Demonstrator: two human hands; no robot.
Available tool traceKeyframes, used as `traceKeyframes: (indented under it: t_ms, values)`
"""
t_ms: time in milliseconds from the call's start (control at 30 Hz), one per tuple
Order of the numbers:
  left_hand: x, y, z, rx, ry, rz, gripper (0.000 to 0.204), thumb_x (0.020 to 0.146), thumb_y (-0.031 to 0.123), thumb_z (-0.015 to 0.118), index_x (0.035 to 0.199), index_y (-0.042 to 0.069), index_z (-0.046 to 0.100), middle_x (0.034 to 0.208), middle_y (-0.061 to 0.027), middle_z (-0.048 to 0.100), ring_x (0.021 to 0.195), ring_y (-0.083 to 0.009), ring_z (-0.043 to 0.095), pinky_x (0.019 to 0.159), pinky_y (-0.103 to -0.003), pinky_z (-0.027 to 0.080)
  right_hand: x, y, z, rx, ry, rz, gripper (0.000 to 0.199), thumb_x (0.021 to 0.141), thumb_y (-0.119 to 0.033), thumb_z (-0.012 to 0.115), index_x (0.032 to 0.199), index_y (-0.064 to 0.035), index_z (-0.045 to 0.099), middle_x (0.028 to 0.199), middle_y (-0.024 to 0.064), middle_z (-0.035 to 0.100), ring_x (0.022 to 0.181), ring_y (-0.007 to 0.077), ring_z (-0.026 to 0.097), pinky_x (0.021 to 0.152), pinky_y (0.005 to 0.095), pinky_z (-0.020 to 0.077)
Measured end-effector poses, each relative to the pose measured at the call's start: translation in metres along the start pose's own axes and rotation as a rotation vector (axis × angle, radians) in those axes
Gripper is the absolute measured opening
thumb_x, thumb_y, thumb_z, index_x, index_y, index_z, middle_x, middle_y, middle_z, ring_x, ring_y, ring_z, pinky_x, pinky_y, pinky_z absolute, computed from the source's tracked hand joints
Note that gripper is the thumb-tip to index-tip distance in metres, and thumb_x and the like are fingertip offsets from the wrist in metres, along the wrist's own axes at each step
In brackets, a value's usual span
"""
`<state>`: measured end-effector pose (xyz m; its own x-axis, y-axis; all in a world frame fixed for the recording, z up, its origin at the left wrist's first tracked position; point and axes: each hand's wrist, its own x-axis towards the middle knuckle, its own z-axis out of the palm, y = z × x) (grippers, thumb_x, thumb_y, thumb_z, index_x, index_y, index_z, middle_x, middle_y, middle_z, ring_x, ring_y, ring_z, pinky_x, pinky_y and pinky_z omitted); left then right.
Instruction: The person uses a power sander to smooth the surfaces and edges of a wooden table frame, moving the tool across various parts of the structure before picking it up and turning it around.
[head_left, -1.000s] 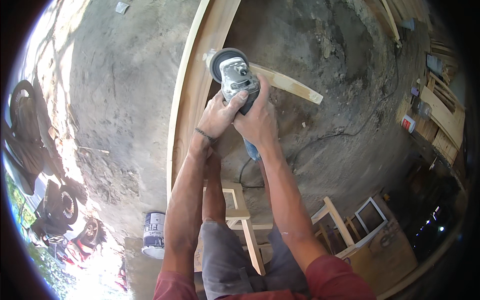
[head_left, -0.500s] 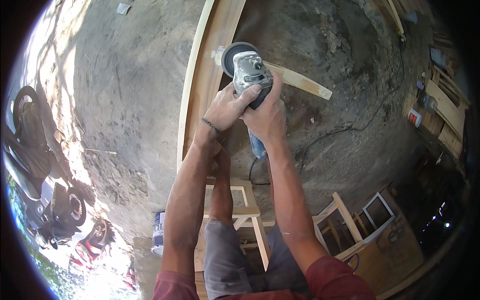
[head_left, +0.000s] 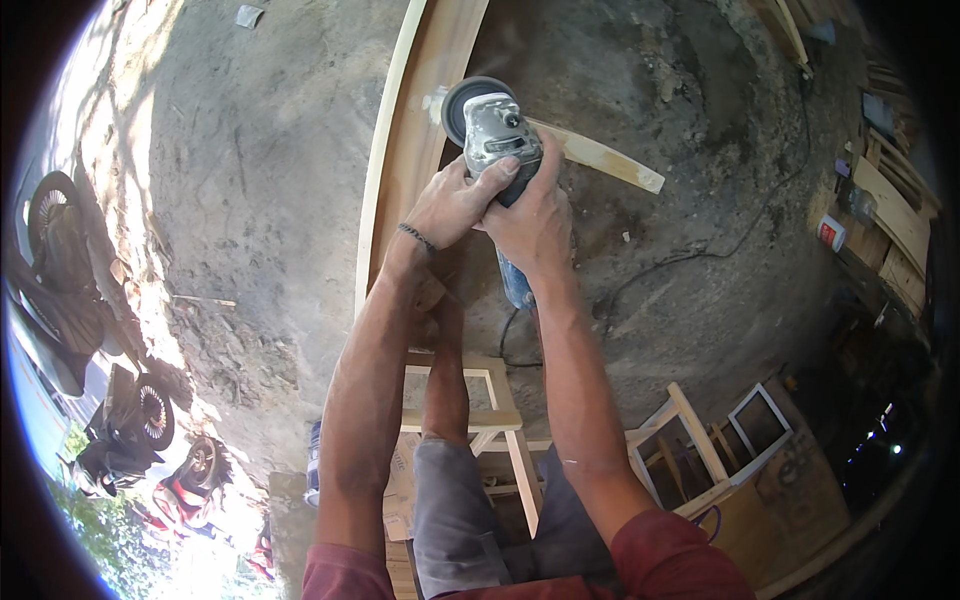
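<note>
Both hands are wrapped round a dusty grey and blue angle grinder (head_left: 492, 130). My left hand (head_left: 448, 212) grips its near left side, with the thumb over the top of the body. On the right side, my right hand (head_left: 532, 222) closes round the body, and the blue rear end sticks out below it. The grinder's round dark disc (head_left: 462, 108) overlaps the right edge of a long wooden board (head_left: 425, 60), beside a whitish patch on the wood. Whether the disc touches the wood I cannot tell. A pale wooden strip (head_left: 605, 162) extends right from behind the grinder.
A black cord (head_left: 690, 260) runs over the rough floor to the right. Near my legs stand wooden frames (head_left: 490, 420), with a paint can (head_left: 313, 460) at the left. Motorbikes (head_left: 150, 415) are parked far left. Wood scraps (head_left: 895, 220) and a white tub (head_left: 830, 233) lie at the right.
The grinder and both hands have shifted slightly away from me and a little left along the board. My grip looks the same.
</note>
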<state>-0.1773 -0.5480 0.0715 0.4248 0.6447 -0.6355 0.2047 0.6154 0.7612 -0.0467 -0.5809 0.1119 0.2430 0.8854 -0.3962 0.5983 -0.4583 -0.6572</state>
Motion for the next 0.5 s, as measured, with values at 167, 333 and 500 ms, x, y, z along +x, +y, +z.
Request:
traceKeyframes:
  t_ms: [167,333,500]
  values:
    - [0.004,-0.001,0.009,-0.071,-0.048,0.005,0.076,0.095,0.064,0.061,0.132,-0.001,0.063,0.114,-0.0182,0.071,0.099,-0.0225,0.072,0.078,-0.035,0.059,0.002,0.007,-0.007,-0.005,0.011,-0.006,0.088,0.081,-0.030,0.079,0.150,-0.0101,0.028,0.111,0.0325,0.069,0.102,0.0528,0.068,0.086,0.0591,0.0547]
    - [0.011,-0.017,0.029,0.037,0.020,0.090,0.074,0.095,0.061,0.062,0.132,-0.004,0.062,0.115,-0.0215,0.072,0.105,-0.0280,0.071,0.090,-0.040,0.055,-0.005,0.021,-0.019,0.033,-0.012,0.054,0.089,0.081,-0.030,0.079,0.151,-0.0103,0.027,0.108,0.0329,0.069,0.098,0.0532,0.068,0.084,0.0585,0.0562]
    - [-0.003,-0.013,0.012,-0.192,0.052,0.094,0.069,0.099,0.056,0.058,0.132,-0.004,0.062,0.116,-0.0135,0.071,0.105,-0.0179,0.066,0.091,-0.034,0.052,0.005,0.011,0.000,0.018,-0.065,-0.039,0.087,0.083,-0.030,0.077,0.149,-0.0059,0.026,0.108,0.0355,0.068,0.095,0.0542,0.069,0.081,0.0588,0.0564]
